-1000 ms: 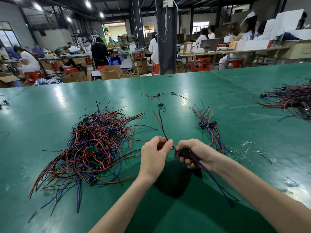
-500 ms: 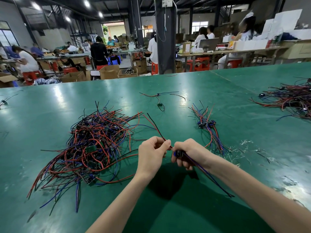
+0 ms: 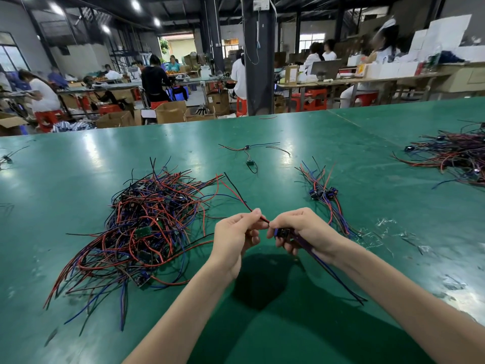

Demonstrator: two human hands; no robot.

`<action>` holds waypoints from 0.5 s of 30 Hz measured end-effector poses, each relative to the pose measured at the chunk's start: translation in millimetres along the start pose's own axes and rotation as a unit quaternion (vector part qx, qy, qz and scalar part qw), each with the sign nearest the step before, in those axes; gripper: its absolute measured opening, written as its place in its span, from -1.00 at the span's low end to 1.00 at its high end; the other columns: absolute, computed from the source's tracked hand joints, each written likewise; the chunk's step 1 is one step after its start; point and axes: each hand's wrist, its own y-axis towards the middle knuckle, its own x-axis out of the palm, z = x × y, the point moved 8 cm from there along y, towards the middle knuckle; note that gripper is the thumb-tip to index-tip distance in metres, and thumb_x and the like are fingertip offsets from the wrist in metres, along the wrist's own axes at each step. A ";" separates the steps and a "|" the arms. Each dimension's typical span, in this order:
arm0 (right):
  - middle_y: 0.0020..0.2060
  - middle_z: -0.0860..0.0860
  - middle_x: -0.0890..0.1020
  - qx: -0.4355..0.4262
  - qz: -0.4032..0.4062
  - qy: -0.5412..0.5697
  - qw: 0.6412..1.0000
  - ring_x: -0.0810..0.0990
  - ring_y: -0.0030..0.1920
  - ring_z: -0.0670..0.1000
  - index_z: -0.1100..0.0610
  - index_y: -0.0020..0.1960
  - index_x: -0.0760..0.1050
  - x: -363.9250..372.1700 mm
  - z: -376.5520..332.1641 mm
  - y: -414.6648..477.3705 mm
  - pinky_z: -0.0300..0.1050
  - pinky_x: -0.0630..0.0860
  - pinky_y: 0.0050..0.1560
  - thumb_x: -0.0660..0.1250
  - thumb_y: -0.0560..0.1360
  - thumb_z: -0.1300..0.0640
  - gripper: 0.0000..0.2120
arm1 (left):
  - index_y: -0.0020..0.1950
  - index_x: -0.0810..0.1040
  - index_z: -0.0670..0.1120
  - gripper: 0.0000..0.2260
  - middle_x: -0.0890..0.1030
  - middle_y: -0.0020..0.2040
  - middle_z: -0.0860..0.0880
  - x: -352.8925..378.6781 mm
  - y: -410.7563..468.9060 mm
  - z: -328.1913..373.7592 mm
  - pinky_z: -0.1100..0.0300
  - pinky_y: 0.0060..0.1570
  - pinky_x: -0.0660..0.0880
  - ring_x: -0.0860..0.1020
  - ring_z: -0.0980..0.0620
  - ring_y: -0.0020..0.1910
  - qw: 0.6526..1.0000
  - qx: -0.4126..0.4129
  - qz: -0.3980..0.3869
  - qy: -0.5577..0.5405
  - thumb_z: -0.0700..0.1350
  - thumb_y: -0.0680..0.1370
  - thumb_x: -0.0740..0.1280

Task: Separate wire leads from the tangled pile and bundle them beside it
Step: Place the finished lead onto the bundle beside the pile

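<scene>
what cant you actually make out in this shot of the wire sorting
- Head view: the black part in the right hand is mostly covered by fingers.
- The far right pile is cut off by the frame edge.
- The tangled pile: single leads cannot be counted, they overlap.
- Left hand grip on the red lead: fingertips are hidden.

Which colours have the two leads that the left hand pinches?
Red and black: the leads run up-left from the left hand. The head view shows them best.

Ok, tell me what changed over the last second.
The red and black leads held by the left hand swung leftward toward the tangled pile. The right hand kept its grip on the small black part. Pile and sorted bundle stayed put.
</scene>
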 end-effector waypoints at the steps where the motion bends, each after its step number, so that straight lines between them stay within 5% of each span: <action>1: -0.51 0.11 0.53 -0.009 -0.003 0.005 1.000 0.41 -0.57 -0.01 0.22 -0.34 0.60 0.5 -2.1 0.1 -0.27 0.31 -0.56 0.27 0.49 0.25 -0.74 | -0.34 0.60 -0.19 -0.77 0.61 -0.43 -0.06 0.8 0.3 -4.1 0.37 -0.51 0.40 0.40 0.16 -0.55 0.999 -0.035 0.000 -0.041 -0.20 0.53 0.35; 4: -0.52 0.11 0.53 -0.035 0.000 0.009 0.999 0.41 -0.57 0.00 0.20 -0.37 0.62 1.3 -4.7 -0.4 -0.27 0.31 -0.55 0.28 0.48 0.27 -0.72 | -0.32 0.58 -0.20 -0.76 0.60 -0.44 -0.05 2.1 0.5 -11.3 0.38 -0.53 0.40 0.41 0.15 -0.56 0.992 -0.087 0.000 -0.092 -0.18 0.54 0.32; 9: -0.55 0.09 0.54 -0.049 0.021 -0.007 0.999 0.40 -0.62 -0.05 0.20 -0.37 0.62 0.9 -6.3 -0.3 -0.32 0.29 -0.60 0.29 0.48 0.28 -0.72 | -0.38 0.66 -0.12 -0.72 0.62 -0.40 -0.01 -7.0 3.4 2.3 0.35 -0.41 0.44 0.43 0.19 -0.49 0.998 0.029 0.028 0.042 -0.18 0.53 0.35; 15: -0.56 0.09 0.54 -0.054 0.029 -0.021 0.998 0.40 -0.63 -0.06 0.19 -0.38 0.63 -3.7 -8.9 0.2 -0.30 0.29 -0.62 0.29 0.48 0.28 -0.72 | -0.28 0.62 -0.21 -0.79 0.61 -0.45 0.01 -20.6 8.1 17.5 0.40 -0.47 0.39 0.41 0.22 -0.53 0.992 0.084 0.088 0.041 -0.24 0.55 0.32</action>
